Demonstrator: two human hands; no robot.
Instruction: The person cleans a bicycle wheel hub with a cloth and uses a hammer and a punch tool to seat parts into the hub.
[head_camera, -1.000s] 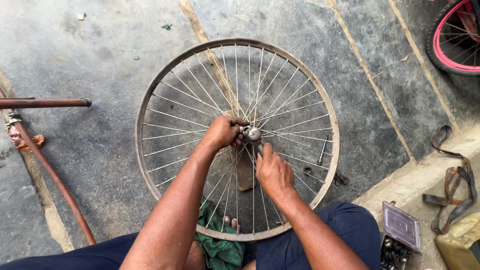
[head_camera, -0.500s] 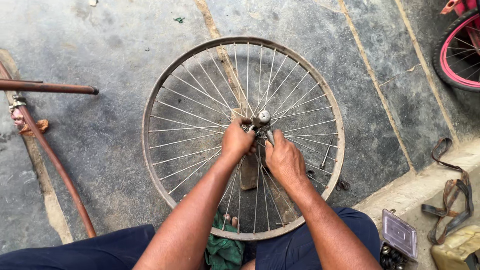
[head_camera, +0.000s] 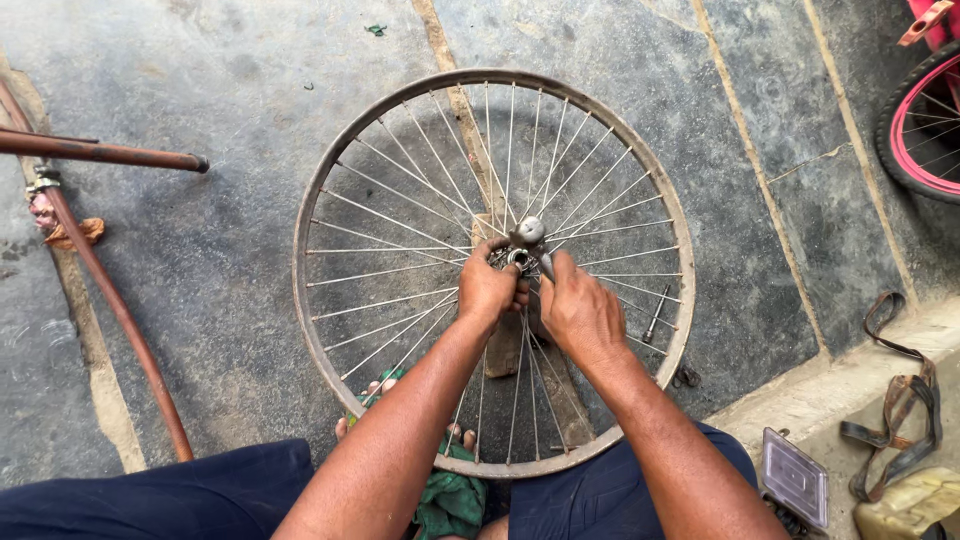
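The bare spoked wheel lies flat on the grey concrete floor right in front of my knees, its rusty rim a full circle and its spokes fanning out from the hub at the middle. The axle stands up out of the hub towards me, its rounded metal end uppermost, so its long axis runs straight up from the floor.

My left hand is curled tight around the hub from the near left side. My right hand is clenched on a slim metal tool whose tip meets the hub just beside the axle.

A wooden block lies under the spokes below the hub, and a loose small rod rests near the right rim. A green cloth sits between my knees. Rusty brown frame tubes lie to the left, a pink-rimmed tyre at far right, and a small clear box and a strap on the ledge.
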